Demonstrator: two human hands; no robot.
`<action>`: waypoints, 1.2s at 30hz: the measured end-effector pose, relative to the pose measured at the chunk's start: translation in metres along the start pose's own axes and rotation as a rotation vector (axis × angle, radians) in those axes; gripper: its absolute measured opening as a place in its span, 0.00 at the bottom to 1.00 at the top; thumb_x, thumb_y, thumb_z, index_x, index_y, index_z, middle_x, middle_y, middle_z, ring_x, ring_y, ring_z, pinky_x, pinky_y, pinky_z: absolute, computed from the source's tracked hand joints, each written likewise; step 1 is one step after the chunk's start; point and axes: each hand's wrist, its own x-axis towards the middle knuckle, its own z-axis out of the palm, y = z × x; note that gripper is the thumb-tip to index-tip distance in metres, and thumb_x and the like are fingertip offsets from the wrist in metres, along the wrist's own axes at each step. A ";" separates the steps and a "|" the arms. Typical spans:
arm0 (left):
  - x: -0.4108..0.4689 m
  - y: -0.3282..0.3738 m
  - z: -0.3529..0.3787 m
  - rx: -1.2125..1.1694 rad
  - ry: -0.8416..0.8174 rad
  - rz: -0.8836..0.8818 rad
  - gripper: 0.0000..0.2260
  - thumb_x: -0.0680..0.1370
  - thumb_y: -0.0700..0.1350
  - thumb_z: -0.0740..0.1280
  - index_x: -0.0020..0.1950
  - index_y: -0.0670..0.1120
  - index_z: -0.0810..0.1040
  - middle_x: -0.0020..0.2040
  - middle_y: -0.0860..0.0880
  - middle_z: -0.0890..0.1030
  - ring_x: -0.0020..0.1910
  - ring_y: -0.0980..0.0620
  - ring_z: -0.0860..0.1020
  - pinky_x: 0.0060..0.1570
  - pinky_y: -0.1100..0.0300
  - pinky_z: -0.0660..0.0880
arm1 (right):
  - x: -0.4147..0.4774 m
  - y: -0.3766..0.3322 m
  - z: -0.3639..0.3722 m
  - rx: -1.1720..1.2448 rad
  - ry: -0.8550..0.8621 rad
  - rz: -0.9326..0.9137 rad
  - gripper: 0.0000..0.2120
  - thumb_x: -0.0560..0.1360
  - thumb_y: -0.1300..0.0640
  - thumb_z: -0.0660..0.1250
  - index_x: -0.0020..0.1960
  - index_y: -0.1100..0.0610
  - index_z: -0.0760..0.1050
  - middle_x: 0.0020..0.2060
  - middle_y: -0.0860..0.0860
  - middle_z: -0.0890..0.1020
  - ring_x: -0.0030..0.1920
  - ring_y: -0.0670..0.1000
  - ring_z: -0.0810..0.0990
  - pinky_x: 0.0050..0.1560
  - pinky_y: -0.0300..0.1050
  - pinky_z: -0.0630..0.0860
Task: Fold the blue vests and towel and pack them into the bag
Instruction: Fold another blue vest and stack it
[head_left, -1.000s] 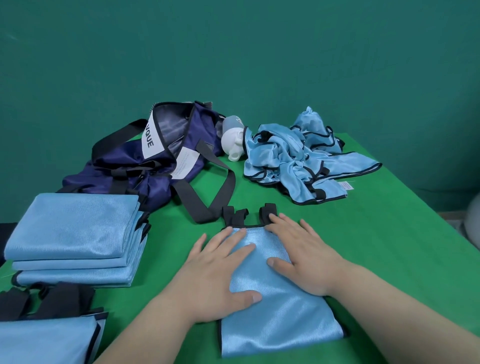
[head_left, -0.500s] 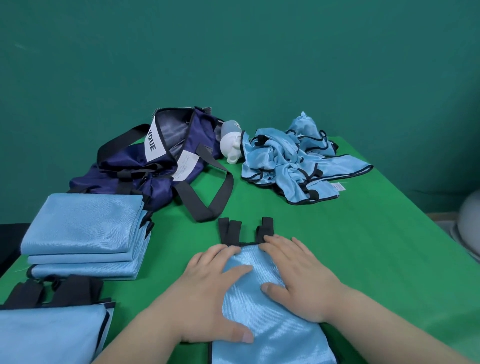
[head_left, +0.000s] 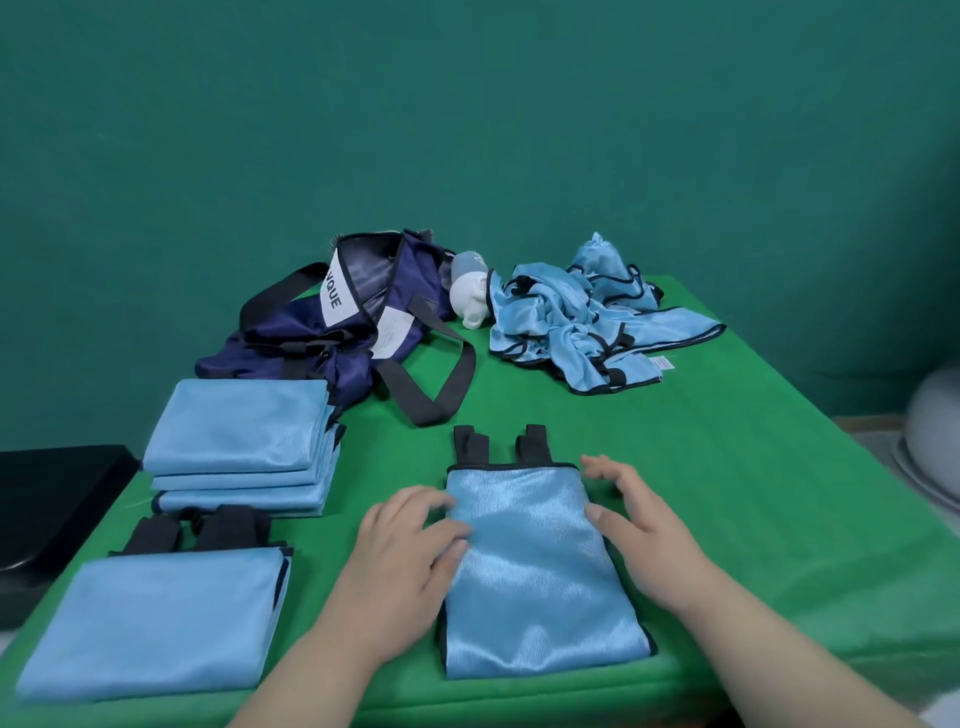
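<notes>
While two bare hands flank a narrow folded vest (head_left: 530, 561) at the middle, a green tabletop (head_left: 753, 493) carries everything. Beyond this vest and to its left slumps a navy bag (head_left: 322, 353), mouth open, one black handle looping toward it. Beyond it to the right lies a loose heap of unfolded blue vests (head_left: 587, 332). Left of the vest, well apart, sits a stack of folded blue pieces (head_left: 244, 441), and nearer the person on that same side lies one more folded piece (head_left: 156, 623).

The vest itself is a long, shiny blue strip. Its long axis runs straight away from the person, with black straps (head_left: 498, 444) at the far end and the hem at the near end. The left grip (head_left: 405, 566) rests on the vest's left border, fingers loose and blurred, clasping nothing. The right grip (head_left: 644, 535) is spread and relaxed at the right border, thumb by the cloth's edge; whether it touches is unclear.

The next move is probably a fold across that long axis, hem toward straps, within equal reach of both grips. Carrying the vest to the stack would favour the left. A small white object (head_left: 470, 304) lies far beyond the vest, between bag and heap.
</notes>
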 end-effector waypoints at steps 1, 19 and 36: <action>-0.007 0.003 -0.003 -0.049 -0.005 -0.007 0.18 0.82 0.60 0.53 0.58 0.58 0.80 0.63 0.62 0.72 0.70 0.62 0.62 0.67 0.61 0.57 | -0.009 0.001 0.000 0.046 0.016 -0.010 0.13 0.79 0.53 0.67 0.58 0.37 0.73 0.69 0.33 0.71 0.72 0.33 0.63 0.77 0.51 0.59; -0.062 0.038 -0.012 0.035 -0.328 0.044 0.33 0.71 0.72 0.55 0.74 0.63 0.66 0.73 0.71 0.54 0.76 0.68 0.47 0.75 0.62 0.38 | -0.086 -0.001 -0.001 -0.477 -0.145 -0.273 0.20 0.72 0.48 0.75 0.62 0.44 0.78 0.67 0.33 0.71 0.71 0.28 0.59 0.74 0.34 0.57; -0.046 0.042 -0.014 -0.174 0.007 -0.007 0.04 0.73 0.53 0.64 0.46 0.58 0.77 0.41 0.64 0.78 0.45 0.63 0.74 0.56 0.63 0.67 | -0.079 -0.006 0.003 -0.049 0.083 -0.191 0.05 0.72 0.53 0.68 0.44 0.43 0.79 0.51 0.42 0.83 0.61 0.47 0.80 0.63 0.39 0.72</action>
